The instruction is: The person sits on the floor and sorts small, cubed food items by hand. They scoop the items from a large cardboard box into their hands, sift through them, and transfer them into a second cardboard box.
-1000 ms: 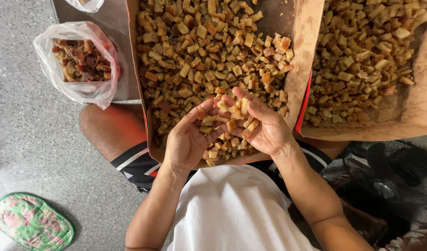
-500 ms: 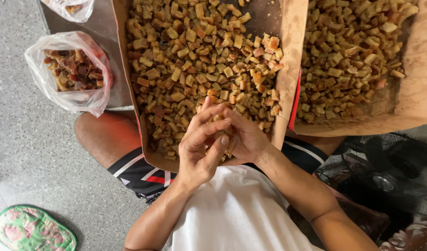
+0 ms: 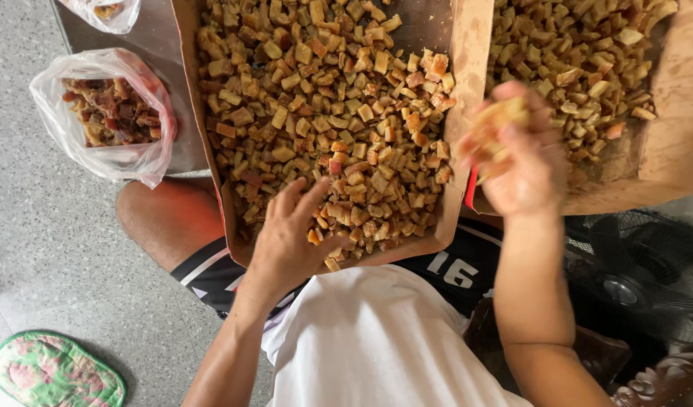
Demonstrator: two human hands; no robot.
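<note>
Across the person's lap sits the near cardboard tray (image 3: pixel 211 151), a broad shallow box whose long axis runs away from the body, filled with golden-brown fried cubes (image 3: pixel 324 113). Right of this tray, touching its wall, a second cardboard tray (image 3: pixel 678 98) holds a similar heap. Left of the near tray, a clear plastic bag (image 3: pixel 105 113) with darker reddish pieces lies open on a grey board, and a green flowered slipper (image 3: pixel 52 373) rests on the speckled floor well below the bag. Beyond the second tray's near edge stands a dark fan (image 3: pixel 625 264).

The left hand (image 3: pixel 286 241) lies palm-down at the near tray's front edge, fingers spread and loose, touching the cubes without clasping any. The right hand (image 3: pixel 520 151), blurred, hovers over the seam between the trays, fingers curled around a small clump of cubes (image 3: pixel 497 120).

Half a second ago both hands were cupped together over the near tray's front; now they are well apart, the right one lifted toward the second tray.
</note>
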